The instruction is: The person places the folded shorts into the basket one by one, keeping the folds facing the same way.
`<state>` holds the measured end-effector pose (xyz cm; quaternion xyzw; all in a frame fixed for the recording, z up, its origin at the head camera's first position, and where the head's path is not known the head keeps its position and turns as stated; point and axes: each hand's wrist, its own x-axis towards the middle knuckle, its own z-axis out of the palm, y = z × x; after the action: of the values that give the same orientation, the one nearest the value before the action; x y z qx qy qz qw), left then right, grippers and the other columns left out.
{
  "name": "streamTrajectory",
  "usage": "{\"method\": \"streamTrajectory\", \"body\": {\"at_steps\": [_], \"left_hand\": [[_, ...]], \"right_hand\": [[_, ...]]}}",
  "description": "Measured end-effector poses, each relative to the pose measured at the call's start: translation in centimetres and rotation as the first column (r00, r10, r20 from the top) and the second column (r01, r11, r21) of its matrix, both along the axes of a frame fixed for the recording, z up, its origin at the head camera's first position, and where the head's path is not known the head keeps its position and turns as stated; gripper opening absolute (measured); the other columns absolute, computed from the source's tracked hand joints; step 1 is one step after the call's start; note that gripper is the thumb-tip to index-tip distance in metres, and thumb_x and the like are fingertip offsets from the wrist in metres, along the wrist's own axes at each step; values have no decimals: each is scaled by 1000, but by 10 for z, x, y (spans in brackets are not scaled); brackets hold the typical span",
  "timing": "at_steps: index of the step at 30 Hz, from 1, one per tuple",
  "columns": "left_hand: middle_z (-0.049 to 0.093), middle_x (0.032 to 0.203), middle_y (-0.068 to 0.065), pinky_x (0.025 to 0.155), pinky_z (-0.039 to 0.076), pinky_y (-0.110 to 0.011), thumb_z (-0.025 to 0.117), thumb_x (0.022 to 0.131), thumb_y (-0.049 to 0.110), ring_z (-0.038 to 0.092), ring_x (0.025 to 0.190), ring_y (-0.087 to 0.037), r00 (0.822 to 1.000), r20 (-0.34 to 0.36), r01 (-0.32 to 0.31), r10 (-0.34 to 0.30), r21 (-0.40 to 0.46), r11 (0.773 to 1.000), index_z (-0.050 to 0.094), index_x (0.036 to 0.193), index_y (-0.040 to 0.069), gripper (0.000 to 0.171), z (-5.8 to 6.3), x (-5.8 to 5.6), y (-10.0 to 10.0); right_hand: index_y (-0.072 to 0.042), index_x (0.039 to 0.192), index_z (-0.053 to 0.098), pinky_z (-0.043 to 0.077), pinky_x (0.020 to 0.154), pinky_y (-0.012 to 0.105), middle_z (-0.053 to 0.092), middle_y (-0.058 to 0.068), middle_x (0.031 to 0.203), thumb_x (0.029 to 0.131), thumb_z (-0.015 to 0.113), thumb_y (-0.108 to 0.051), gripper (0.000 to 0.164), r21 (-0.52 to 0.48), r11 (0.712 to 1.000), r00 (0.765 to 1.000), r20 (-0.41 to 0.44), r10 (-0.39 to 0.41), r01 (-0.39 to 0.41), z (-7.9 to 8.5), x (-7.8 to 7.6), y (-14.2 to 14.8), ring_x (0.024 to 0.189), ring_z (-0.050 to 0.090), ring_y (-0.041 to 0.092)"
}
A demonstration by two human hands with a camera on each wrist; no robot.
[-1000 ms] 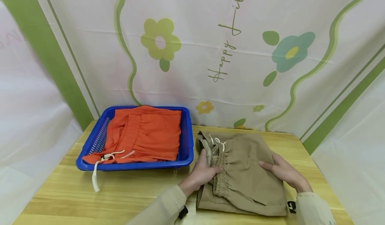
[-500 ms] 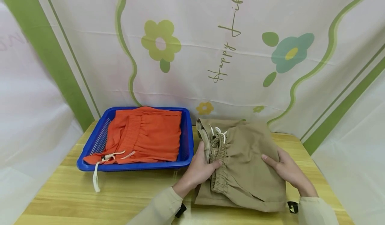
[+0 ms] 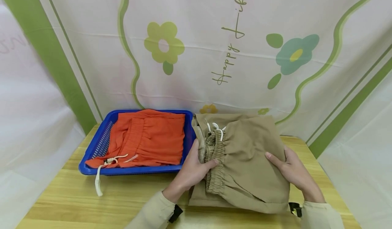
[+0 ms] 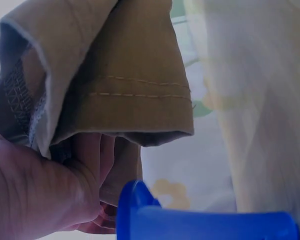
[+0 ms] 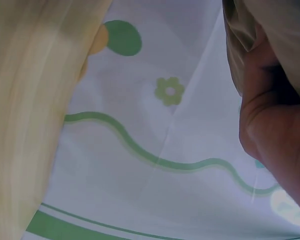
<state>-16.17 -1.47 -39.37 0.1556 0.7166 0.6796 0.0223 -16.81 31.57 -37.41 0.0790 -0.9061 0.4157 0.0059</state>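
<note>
A folded pair of khaki pants (image 3: 248, 154), with a gathered elastic waistband and white drawstring, is held up between both hands in the head view. My left hand (image 3: 193, 167) grips the waistband side, thumb on top and fingers underneath. At the opposite edge my right hand (image 3: 294, 171) grips the cloth, its thumb on top and its other fingers hidden below. In the left wrist view a stitched hem of the pants (image 4: 135, 100) hangs over the left hand (image 4: 45, 185). The right wrist view shows the right hand (image 5: 277, 115) around the cloth.
A blue plastic basket (image 3: 131, 170) stands at left on the wooden table (image 3: 70, 201), holding a folded orange garment (image 3: 159, 140) whose white cord hangs over the front rim. Behind the table hangs a white curtain (image 3: 196, 79) with printed flowers. The pants' left edge overlaps the basket's right side.
Both hands have lifted the khaki pants off the table and shifted them left, up to the basket's right rim. The basket and orange garment stay in place.
</note>
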Motion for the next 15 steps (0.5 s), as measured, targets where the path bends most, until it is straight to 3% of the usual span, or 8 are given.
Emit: {"method": "streamTrajectory", "body": {"at_steps": [3,5,8,15], "left_hand": [[39,155,-5,114,31,-49,75,91,11,36,142,-23,1000,-1,1,-1,6,1000,24,159,20,86,5,1,-7],[31,161,-6,117,25,-51,75,91,14,27,147,-23,1000,5,-7,7,-8,1000,18,162,18,90,8,1,-11],[28,163,-7,118,23,-53,75,92,15,24,149,-24,1000,10,-10,10,-7,1000,15,163,17,93,13,2,-18],[49,147,-6,108,40,-47,74,92,9,52,130,-24,1000,4,7,-7,45,999,27,158,22,82,23,3,-34]], "right_hand": [[1,146,41,56,76,33,62,21,117,105,58,-36,58,-15,1000,1000,-9,-5,5,5,2,-5,93,67,24],[0,147,40,56,75,33,62,21,119,105,58,-36,59,-20,1000,1000,-14,-10,10,8,3,-9,93,67,24],[-1,148,40,57,74,34,62,21,120,105,58,-36,58,-36,999,1000,-24,-18,17,12,6,-15,93,67,22],[-4,149,41,57,74,33,61,20,120,105,59,-32,56,-93,995,998,-58,-22,17,20,9,-30,91,67,20]]}}
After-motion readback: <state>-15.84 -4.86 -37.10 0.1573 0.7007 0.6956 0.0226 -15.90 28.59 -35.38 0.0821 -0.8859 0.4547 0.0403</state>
